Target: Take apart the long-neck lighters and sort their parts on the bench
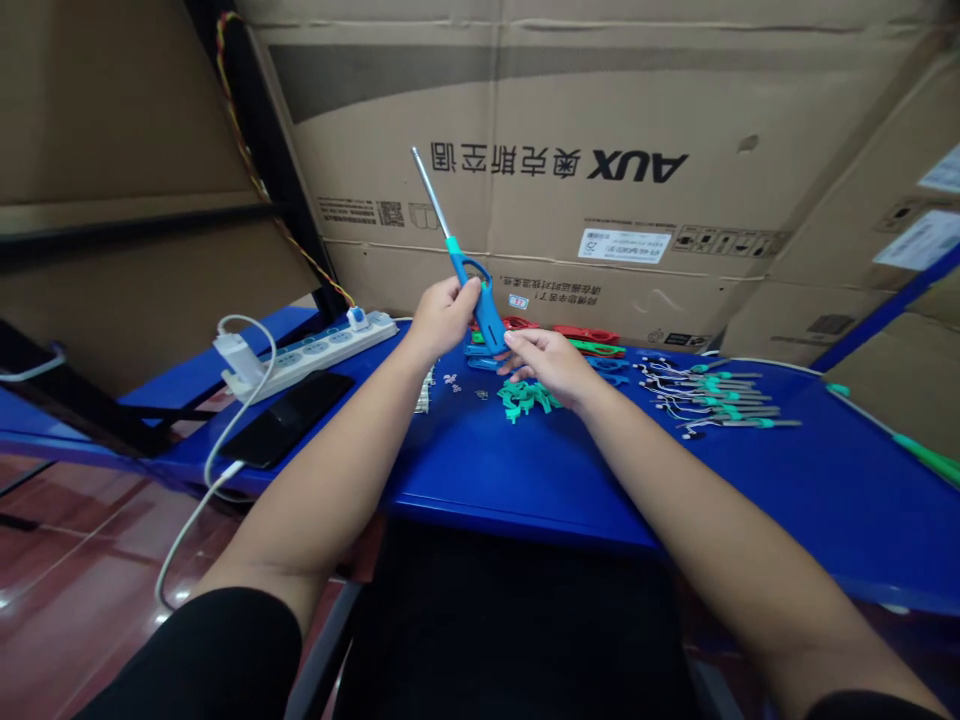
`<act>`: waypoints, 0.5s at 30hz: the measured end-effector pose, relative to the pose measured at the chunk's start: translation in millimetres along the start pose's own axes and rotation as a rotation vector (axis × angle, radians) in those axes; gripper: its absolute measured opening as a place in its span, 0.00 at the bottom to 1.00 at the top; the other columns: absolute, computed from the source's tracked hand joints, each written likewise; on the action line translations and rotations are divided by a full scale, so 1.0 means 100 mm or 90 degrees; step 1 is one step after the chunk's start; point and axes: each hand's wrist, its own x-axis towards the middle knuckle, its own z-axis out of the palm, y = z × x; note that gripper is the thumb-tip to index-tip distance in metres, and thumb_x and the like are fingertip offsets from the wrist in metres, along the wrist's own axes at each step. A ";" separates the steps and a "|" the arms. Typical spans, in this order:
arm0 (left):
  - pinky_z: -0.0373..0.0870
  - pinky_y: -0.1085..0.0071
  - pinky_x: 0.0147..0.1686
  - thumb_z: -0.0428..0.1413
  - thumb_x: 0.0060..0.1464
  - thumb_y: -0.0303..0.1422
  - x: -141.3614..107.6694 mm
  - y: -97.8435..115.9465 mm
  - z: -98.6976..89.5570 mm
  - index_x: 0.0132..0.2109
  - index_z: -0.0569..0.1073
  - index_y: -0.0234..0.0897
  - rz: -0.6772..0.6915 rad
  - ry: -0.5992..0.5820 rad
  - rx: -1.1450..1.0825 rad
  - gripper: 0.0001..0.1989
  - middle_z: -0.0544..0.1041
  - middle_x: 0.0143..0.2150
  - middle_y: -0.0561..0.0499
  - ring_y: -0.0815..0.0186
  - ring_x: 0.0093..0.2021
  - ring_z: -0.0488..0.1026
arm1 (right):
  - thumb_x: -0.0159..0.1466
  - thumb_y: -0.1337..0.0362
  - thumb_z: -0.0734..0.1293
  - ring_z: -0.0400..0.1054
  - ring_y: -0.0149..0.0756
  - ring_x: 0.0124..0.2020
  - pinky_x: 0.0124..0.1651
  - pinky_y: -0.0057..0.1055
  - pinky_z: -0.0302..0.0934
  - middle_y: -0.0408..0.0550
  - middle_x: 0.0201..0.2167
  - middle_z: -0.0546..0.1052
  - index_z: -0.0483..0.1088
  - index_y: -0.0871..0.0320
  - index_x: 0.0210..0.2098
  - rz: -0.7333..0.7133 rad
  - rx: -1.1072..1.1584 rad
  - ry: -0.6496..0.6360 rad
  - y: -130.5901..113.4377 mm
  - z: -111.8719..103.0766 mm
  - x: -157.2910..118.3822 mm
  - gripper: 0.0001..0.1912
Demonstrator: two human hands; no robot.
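Note:
A blue long-nosed lighter (491, 318) with a metal tube is held up above the table, its tube tilted up and to the left. My left hand (444, 318) is closed round the handle near the trigger loop. At the handle's lower end, my right hand (551, 362) grips it with thumb and fingertips. Under the right hand lies a heap of small green plastic parts (525, 400). Behind the hands are red (585, 333), green and blue plastic handle pieces. Several metal lighter tubes with green collars and wires (731, 400) lie to the right.
On the left of the blue table (480, 490) are a white power strip (315, 355) with a charger (238, 358) and a black phone (289, 418). Small clear bits (451, 381) lie near the left hand. A large cardboard sheet (525, 100) stands behind.

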 end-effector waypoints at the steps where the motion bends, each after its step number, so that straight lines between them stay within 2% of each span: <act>1: 0.61 0.75 0.24 0.50 0.64 0.42 0.00 -0.01 0.01 0.28 0.65 0.37 -0.005 0.013 -0.029 0.18 0.67 0.21 0.56 0.71 0.22 0.65 | 0.61 0.40 0.67 0.75 0.36 0.29 0.32 0.32 0.71 0.49 0.29 0.79 0.72 0.59 0.39 -0.002 0.013 -0.014 0.02 -0.01 0.02 0.26; 4: 0.64 0.76 0.25 0.50 0.65 0.45 -0.06 -0.02 0.15 0.30 0.66 0.37 -0.052 0.018 -0.118 0.19 0.68 0.22 0.56 0.72 0.22 0.66 | 0.64 0.36 0.61 0.75 0.34 0.29 0.35 0.32 0.71 0.49 0.29 0.78 0.71 0.59 0.39 -0.049 -0.058 0.006 0.07 -0.02 0.02 0.30; 6: 0.65 0.77 0.26 0.53 0.63 0.47 -0.12 -0.01 0.26 0.33 0.69 0.37 -0.090 -0.011 -0.145 0.18 0.71 0.24 0.55 0.72 0.23 0.69 | 0.69 0.38 0.55 0.74 0.33 0.28 0.34 0.32 0.70 0.50 0.31 0.78 0.71 0.60 0.42 -0.077 -0.162 0.018 0.11 -0.02 -0.01 0.31; 8: 0.68 0.77 0.28 0.56 0.62 0.45 -0.17 0.02 0.34 0.34 0.71 0.36 -0.117 -0.024 -0.182 0.16 0.74 0.26 0.54 0.71 0.26 0.72 | 0.71 0.42 0.52 0.73 0.34 0.28 0.33 0.32 0.67 0.50 0.32 0.78 0.73 0.61 0.42 -0.096 -0.262 0.012 0.14 -0.01 -0.06 0.30; 11: 0.73 0.75 0.33 0.54 0.63 0.39 -0.18 0.10 0.37 0.37 0.70 0.35 -0.140 0.043 -0.321 0.11 0.78 0.29 0.52 0.70 0.29 0.76 | 0.69 0.52 0.63 0.71 0.36 0.33 0.39 0.33 0.64 0.50 0.32 0.78 0.77 0.61 0.38 -0.130 -0.399 -0.040 0.17 0.00 -0.15 0.19; 13: 0.75 0.74 0.34 0.52 0.64 0.38 -0.16 0.15 0.33 0.40 0.69 0.36 -0.153 0.080 -0.400 0.09 0.77 0.26 0.54 0.69 0.28 0.78 | 0.64 0.61 0.69 0.70 0.39 0.39 0.46 0.35 0.60 0.51 0.35 0.78 0.80 0.60 0.36 -0.161 -0.502 -0.097 0.17 0.01 -0.19 0.10; 15: 0.76 0.73 0.32 0.53 0.64 0.39 -0.14 0.20 0.28 0.40 0.68 0.37 -0.167 0.077 -0.440 0.10 0.74 0.23 0.57 0.68 0.25 0.77 | 0.63 0.65 0.69 0.68 0.42 0.43 0.49 0.37 0.57 0.52 0.37 0.78 0.81 0.58 0.37 -0.183 -0.592 -0.153 0.17 0.04 -0.22 0.07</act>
